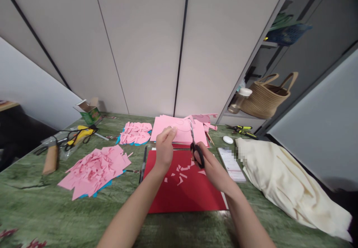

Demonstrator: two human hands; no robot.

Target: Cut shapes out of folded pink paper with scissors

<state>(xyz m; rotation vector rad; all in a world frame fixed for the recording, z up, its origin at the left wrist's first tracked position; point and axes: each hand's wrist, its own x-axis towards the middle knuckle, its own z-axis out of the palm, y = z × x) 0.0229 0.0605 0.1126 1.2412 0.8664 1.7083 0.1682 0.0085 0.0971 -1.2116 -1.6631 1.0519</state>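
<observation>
My left hand pinches a sheet of pink paper between thumb and fingers; a curved outline is drawn on it. My right hand grips black-handled scissors, their blades pointing away from me at the paper's right part. Whether the blades are open or closed is hard to see. Behind the held sheet lies more pink paper, partly hidden. Below my hands, a red sheet lies on the green table, with small pink scraps scattered on it.
On the left are a pile of pink cuttings, cut pink shapes, a green box and a yellow-handled tool. On the right are a phone, a white oval object, pliers and cream cloth.
</observation>
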